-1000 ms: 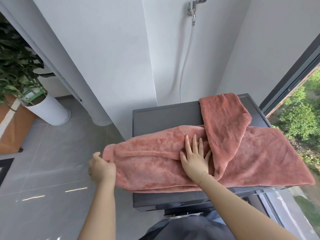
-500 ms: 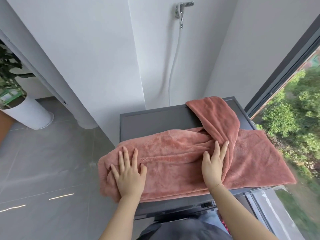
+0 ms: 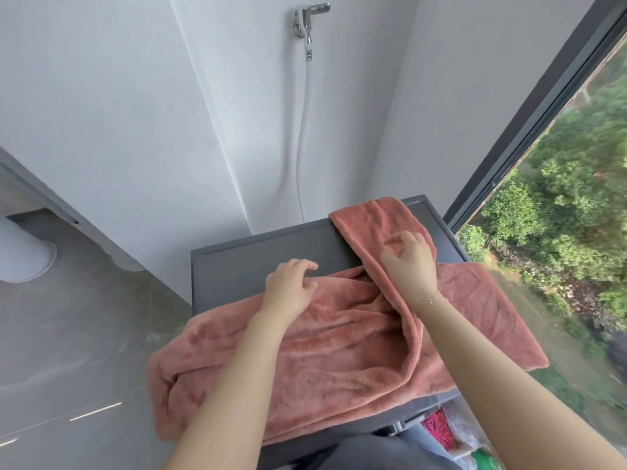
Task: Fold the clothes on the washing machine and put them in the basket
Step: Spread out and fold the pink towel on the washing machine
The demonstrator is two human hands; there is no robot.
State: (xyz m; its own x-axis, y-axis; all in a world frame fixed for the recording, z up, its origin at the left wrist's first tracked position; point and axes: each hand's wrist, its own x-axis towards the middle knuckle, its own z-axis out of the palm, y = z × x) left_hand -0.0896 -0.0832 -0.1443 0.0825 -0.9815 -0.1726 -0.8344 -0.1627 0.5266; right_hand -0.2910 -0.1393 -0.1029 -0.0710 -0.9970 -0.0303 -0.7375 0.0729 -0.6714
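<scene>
A salmon-pink fleece garment (image 3: 339,354) lies spread across the dark grey washing machine top (image 3: 237,266). Its left end hangs over the machine's left side and its right part drapes toward the window. A long strip of it (image 3: 366,222) is folded diagonally from the back right corner toward the front. My left hand (image 3: 290,288) is at the garment's far edge, fingers curled onto the fabric. My right hand (image 3: 412,262) is on the diagonal strip, fingers and thumb curled on it. No basket is clearly visible.
A tap (image 3: 307,20) with a white hose (image 3: 302,147) is on the wall behind the machine. A dark-framed window (image 3: 529,106) runs along the right. Coloured items in clear plastic (image 3: 448,432) sit low beside the machine. A white pot (image 3: 23,259) stands on the grey floor at left.
Both hands moved from pressing flat on the garment's front to its far side. The left went to the far edge. The right went up onto the diagonal strip, fingers now curled.
</scene>
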